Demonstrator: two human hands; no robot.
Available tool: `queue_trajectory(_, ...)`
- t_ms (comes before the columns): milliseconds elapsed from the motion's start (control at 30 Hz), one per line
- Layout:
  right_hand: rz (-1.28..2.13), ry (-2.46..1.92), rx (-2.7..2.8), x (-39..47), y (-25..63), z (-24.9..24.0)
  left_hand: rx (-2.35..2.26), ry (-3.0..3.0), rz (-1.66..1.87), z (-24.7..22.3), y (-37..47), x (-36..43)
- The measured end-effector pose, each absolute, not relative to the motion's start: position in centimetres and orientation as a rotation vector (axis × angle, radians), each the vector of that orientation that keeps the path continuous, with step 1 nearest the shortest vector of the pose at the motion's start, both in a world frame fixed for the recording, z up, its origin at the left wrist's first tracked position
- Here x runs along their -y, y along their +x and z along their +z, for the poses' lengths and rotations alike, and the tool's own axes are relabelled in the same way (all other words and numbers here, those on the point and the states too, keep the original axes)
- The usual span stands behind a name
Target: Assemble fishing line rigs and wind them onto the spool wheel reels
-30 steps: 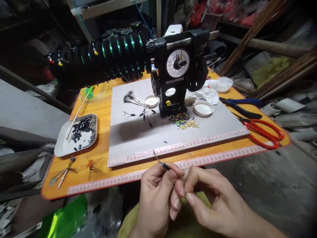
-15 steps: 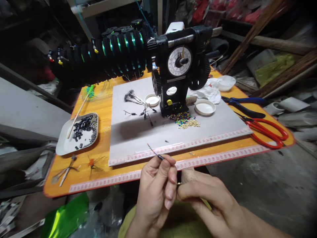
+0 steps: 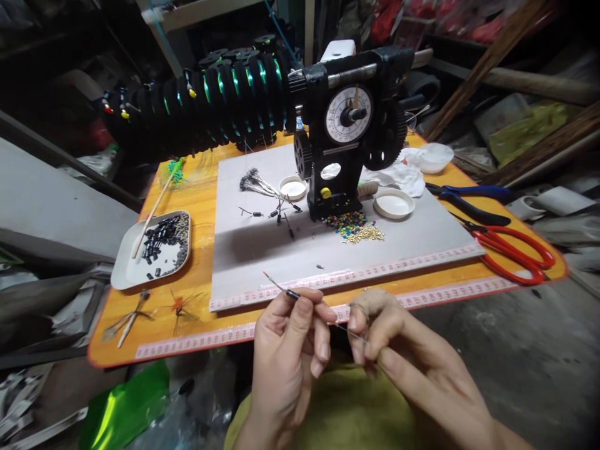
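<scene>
Between the thumb and fingers of my left hand point(image 3: 293, 356) is a thin rod with an orange tip and a black sleeve point(image 3: 291, 294); it points up and left over the board's front edge. From that hand a fine line point(image 3: 351, 333) runs across to my right hand point(image 3: 398, 350), whose fingers pinch it. One right finger has a beige wrap point(image 3: 375, 301). Several small black-sleeved pieces point(image 3: 290, 230) lie on the grey board point(image 3: 253, 262), beside a bundle of white sticks with black ends point(image 3: 255, 181).
A black machine with a dial point(image 3: 349, 114) and a row of spools point(image 3: 225, 94) stands at the back. Coloured beads point(image 3: 347, 223) and gold pieces point(image 3: 365, 234) lie at its foot. A white tray point(image 3: 126, 272) is left; red scissors point(image 3: 539, 250) and pliers point(image 3: 473, 209) are right.
My hands have moved apart, the left one slightly leftward and the right one to the right. More of the fine line now shows between them. The camera view has shifted a little.
</scene>
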State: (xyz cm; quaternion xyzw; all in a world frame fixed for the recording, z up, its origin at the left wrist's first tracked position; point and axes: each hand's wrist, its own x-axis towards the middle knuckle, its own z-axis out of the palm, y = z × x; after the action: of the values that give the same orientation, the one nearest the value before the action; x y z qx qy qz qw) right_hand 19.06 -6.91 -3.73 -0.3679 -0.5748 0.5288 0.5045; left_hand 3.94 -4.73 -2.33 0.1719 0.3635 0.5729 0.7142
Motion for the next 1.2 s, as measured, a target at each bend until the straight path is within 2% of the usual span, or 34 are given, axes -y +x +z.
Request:
queue_trajectory(133, 1.618, -0.704, 1.054, 7.2, 18.9, -3.7, -0.727, 0.406, 1.180, -2.7, 4.3, 5.2)
queue_trajectory(400, 1.681, -0.855, 1.040, 7.6, 19.3, -4.2, -0.638, 0.481, 1.059, -4.3, 4.0, 6.7)
queue_trajectory(500, 1.595, -0.899, 1.173, 7.4, 19.1, -4.1, -0.733, 0.572, 1.056, -4.6, 3.3, 7.2)
queue_trajectory(733, 1.153, -0.943, 1.691, 6.7, 18.6, -3.0, -0.802, 0.644, 1.080, -3.9, 2.1, 7.2)
queue_trajectory(1000, 1.033, -0.893, 1.867, 6.5, 18.1, -2.1, -0.842, 0.604, 1.061, -3.5, 2.4, 6.9)
queue_trajectory(1100, 1.119, -0.896, 1.800, 6.7, 18.0, -2.5, -0.890, 0.625, 1.090, -3.8, 2.4, 7.0)
queue_trajectory(1200, 1.560, -0.781, 1.415, 6.9, 17.9, -3.2, -0.994, 0.852, 1.150, -4.3, 2.1, 7.5)
